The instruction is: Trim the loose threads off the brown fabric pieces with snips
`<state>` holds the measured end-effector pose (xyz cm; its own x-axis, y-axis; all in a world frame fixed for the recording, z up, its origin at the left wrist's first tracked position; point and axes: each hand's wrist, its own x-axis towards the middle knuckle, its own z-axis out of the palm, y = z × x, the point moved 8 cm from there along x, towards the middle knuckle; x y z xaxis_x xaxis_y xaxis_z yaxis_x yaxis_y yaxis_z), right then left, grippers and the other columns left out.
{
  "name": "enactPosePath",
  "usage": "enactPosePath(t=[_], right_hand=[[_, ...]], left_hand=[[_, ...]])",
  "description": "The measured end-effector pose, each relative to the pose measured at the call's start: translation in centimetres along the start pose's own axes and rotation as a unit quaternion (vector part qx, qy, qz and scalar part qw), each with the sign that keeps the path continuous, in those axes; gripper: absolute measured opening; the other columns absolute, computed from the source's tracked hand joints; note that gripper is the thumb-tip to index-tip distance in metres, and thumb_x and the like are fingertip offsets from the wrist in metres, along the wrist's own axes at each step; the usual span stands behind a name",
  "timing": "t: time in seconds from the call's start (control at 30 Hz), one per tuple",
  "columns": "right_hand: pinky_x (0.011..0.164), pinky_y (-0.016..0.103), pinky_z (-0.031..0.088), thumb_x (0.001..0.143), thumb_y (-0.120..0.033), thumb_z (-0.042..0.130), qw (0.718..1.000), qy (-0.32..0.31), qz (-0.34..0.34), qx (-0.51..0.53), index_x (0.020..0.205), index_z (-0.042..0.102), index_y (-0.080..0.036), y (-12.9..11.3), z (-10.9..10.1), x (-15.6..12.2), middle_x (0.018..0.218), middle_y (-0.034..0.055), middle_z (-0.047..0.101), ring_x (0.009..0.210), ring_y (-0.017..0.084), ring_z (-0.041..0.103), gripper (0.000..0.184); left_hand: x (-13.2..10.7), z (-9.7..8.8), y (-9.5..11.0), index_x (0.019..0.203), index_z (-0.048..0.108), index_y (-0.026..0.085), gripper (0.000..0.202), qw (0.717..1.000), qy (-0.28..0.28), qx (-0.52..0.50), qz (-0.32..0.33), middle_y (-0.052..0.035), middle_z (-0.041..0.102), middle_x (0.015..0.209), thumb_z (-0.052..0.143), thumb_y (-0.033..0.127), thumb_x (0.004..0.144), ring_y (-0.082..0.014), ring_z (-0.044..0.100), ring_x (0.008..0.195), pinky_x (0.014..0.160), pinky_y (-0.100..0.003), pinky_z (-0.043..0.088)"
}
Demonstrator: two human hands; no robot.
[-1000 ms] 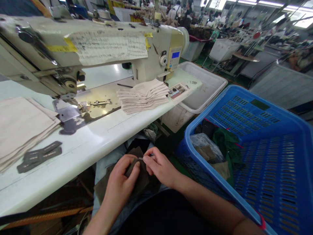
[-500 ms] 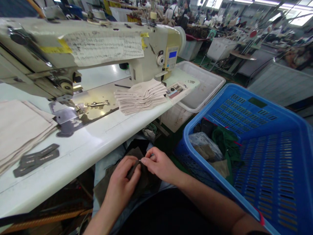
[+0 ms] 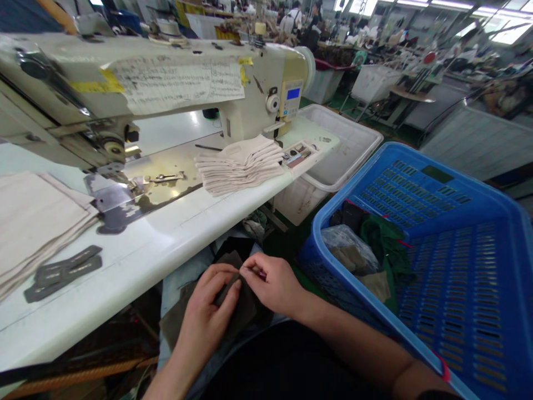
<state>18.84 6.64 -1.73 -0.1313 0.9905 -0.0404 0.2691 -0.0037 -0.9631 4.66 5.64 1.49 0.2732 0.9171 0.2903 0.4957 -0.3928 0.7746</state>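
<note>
Dark olive-grey fabric (image 3: 245, 303) lies over my lap, below the table's front edge. My left hand (image 3: 212, 300) is closed on it, with the cloth between thumb and fingers. Close against the left fingertips, my right hand (image 3: 272, 280) pinches at the same spot on the cloth. A small purplish bit of something shows inside its curled fingers; most of it is hidden, so I cannot tell its kind.
A sewing machine (image 3: 175, 83) stands on the white table (image 3: 166, 239). On it lie pale stacked fabric pieces (image 3: 37, 222), a pleated pale bundle (image 3: 241, 164) and dark grey tabs (image 3: 62, 272). A blue basket (image 3: 453, 266) holding cloth stands at right, near a white bin (image 3: 345, 144).
My right hand has shifted slightly down, its fingers curled more. The thin light sliver between the fingertips no longer shows, and the purplish bit has come into sight. My left hand has barely moved.
</note>
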Motion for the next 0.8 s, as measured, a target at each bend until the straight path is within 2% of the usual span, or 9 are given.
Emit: enactPosePath(t=[0.1,0.2,0.33,0.4,0.5,0.6,0.7,0.8], right_hand=[[0.065,0.027,0.043,0.091,-0.033,0.059,0.997,0.039,0.036,0.058,0.084,0.064,-0.018,0.8,-0.5,0.3,0.074,-0.0010,0.061,0.068,0.015,0.057,0.017],[0.063,0.025,0.042,0.090,-0.037,0.059,0.986,0.016,0.074,0.148,0.082,0.059,-0.019,1.5,-0.1,0.5,0.072,-0.0026,0.057,0.066,0.013,0.053,0.020],[0.068,0.026,0.043,0.093,-0.036,0.058,0.992,0.000,0.025,0.125,0.086,0.060,-0.019,0.4,-0.1,0.0,0.077,-0.0019,0.058,0.072,0.014,0.055,0.018],[0.069,0.026,0.043,0.095,-0.034,0.057,0.995,-0.009,-0.003,0.104,0.090,0.061,-0.019,-0.3,0.0,-0.4,0.079,-0.0013,0.060,0.074,0.014,0.056,0.016],[0.069,0.026,0.043,0.096,-0.034,0.056,0.996,-0.004,-0.022,0.088,0.091,0.061,-0.020,-0.8,0.1,-0.7,0.080,-0.0007,0.060,0.073,0.015,0.056,0.016],[0.063,0.026,0.040,0.094,-0.042,0.058,0.989,0.012,0.032,0.143,0.086,0.057,-0.020,0.5,0.5,-0.3,0.074,-0.0021,0.054,0.067,0.013,0.050,0.023],[0.055,0.025,0.033,0.091,-0.048,0.060,0.969,-0.005,0.107,0.221,0.083,0.051,-0.021,2.1,1.5,0.1,0.063,-0.0060,0.043,0.056,0.011,0.039,0.030],[0.060,0.026,0.036,0.094,-0.046,0.059,0.975,0.014,0.084,0.205,0.096,0.051,-0.020,1.7,1.0,0.1,0.067,-0.0058,0.047,0.061,0.012,0.043,0.027]], left_hand=[[-0.3,-0.4,-0.1,0.071,0.065,0.023,0.021,1.000,0.016,0.011,-0.020,-0.0054,0.070,0.104,0.061,0.031,0.091,-0.0194,0.068,0.095,0.087,-0.030,0.054],[-0.5,-0.1,-1.3,0.068,0.064,0.023,0.027,0.996,-0.004,-0.012,-0.085,-0.0078,0.070,0.112,0.060,0.038,0.090,-0.0234,0.068,0.104,0.094,-0.036,0.054],[-0.3,0.9,-2.8,0.068,0.064,0.023,0.034,0.980,-0.071,-0.074,-0.173,-0.0096,0.072,0.118,0.060,0.050,0.087,-0.0289,0.067,0.112,0.100,-0.044,0.051],[0.1,1.0,-2.8,0.064,0.060,0.022,0.035,0.973,-0.078,-0.104,-0.189,-0.0095,0.073,0.114,0.061,0.050,0.085,-0.0289,0.067,0.107,0.097,-0.043,0.053],[0.4,1.2,-2.4,0.066,0.059,0.022,0.030,0.962,-0.073,-0.164,-0.208,-0.0064,0.072,0.093,0.059,0.044,0.087,-0.0240,0.067,0.088,0.080,-0.035,0.056],[0.4,1.1,-1.9,0.066,0.056,0.022,0.029,0.964,-0.041,-0.174,-0.198,-0.0032,0.065,0.081,0.057,0.039,0.089,-0.0194,0.062,0.076,0.068,-0.029,0.053],[0.4,0.4,-1.5,0.065,0.054,0.022,0.028,0.984,0.016,-0.104,-0.146,-0.0030,0.065,0.081,0.058,0.038,0.088,-0.0192,0.061,0.077,0.072,-0.029,0.053],[0.3,0.2,-1.8,0.071,0.059,0.023,0.024,0.992,0.029,-0.026,-0.116,-0.0027,0.065,0.080,0.057,0.037,0.090,-0.0203,0.062,0.077,0.074,-0.031,0.053]])
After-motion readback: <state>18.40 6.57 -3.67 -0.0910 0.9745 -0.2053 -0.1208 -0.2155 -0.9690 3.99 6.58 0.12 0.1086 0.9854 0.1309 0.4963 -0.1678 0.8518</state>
